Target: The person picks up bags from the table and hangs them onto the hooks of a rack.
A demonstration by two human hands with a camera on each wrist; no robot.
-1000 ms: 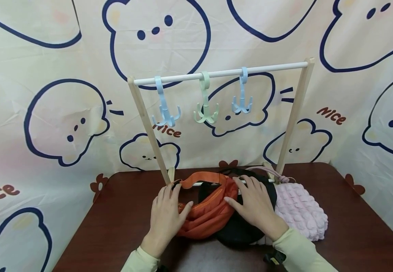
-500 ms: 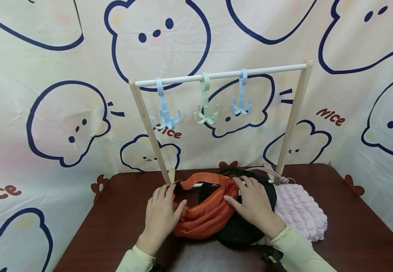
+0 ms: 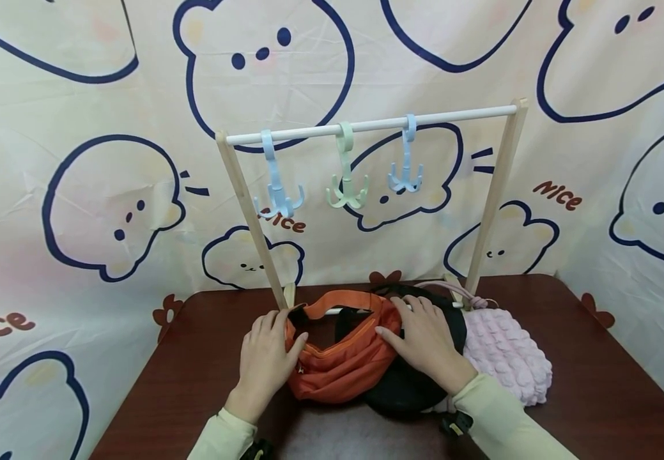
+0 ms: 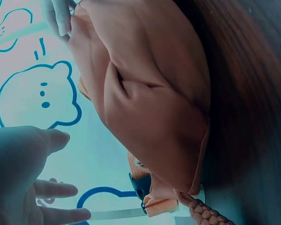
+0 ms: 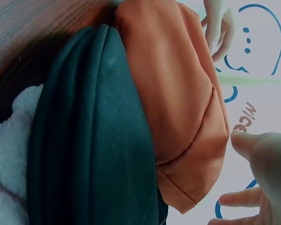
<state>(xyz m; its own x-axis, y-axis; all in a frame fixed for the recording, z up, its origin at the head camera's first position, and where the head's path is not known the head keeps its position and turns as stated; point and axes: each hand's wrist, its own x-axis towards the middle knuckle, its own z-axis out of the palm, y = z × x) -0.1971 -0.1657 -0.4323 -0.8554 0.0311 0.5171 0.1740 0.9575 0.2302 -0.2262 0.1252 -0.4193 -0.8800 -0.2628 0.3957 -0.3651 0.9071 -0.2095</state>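
An orange waist bag [image 3: 346, 370] with a looped strap stands on the dark wood table. At its left end is my left hand [image 3: 264, 358], fingers extended; in the left wrist view that hand's fingers [image 4: 56, 189] are spread, apart from the fabric. My right hand [image 3: 429, 338] lies at the bag's upper right, and its thumb [image 5: 243, 140] is at the orange edge in the right wrist view. Behind and to the right is a black bag [image 3: 406, 390], overlapped by the orange one. Beside it lies a pink puffy bag [image 3: 507, 354] with a cord handle.
A wooden rack [image 3: 495, 204] with a white top rail [image 3: 464, 115] stands at the back. From the rail hang a left blue hook [image 3: 277, 179], a green hook [image 3: 346, 172] and a right blue hook [image 3: 406, 156]. A patterned cloth [image 3: 107, 211] covers the walls behind.
My left hand has shifted left and slightly toward me along the orange bag, showing more of its left end. The right hand has barely moved.
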